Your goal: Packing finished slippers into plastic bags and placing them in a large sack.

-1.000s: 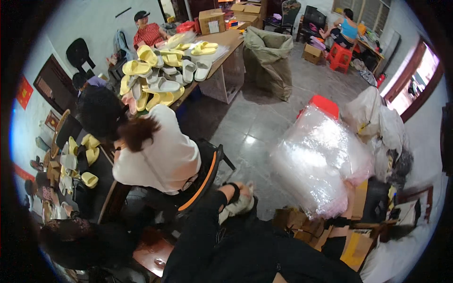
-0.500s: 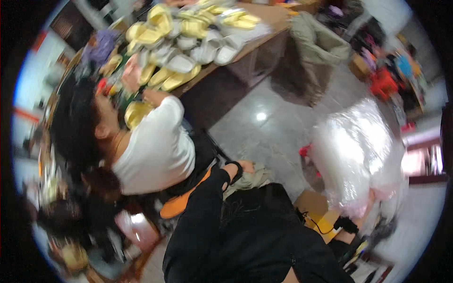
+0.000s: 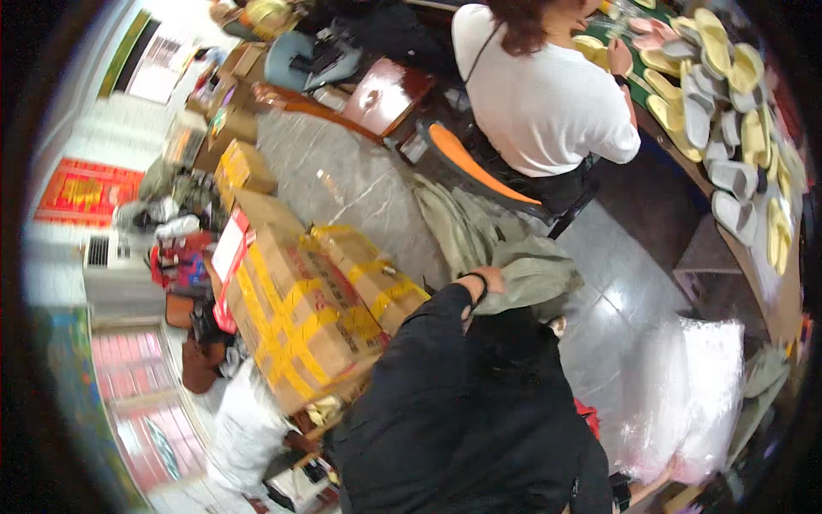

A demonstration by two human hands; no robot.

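Note:
My left hand, with a dark band at the wrist, is closed on a bunched grey-green cloth sack. The sack trails along the grey floor toward a chair with an orange edge. At the lower right my right hand is closed at the lower edge of a large clear plastic bag. The bag is bulky and shiny, and its contents cannot be made out. Part of the right hand blends into the pinkish edge of the bag.
Ahead, a person in a white shirt sits at a table piled with yellow and grey slippers. Taped cardboard boxes stand close on my left. A white sack and a wooden stool are farther left.
My view has swung left, bringing the taped boxes in and moving the seated person and slippers rightward. Both hands keep hold of the sack and the plastic bag.

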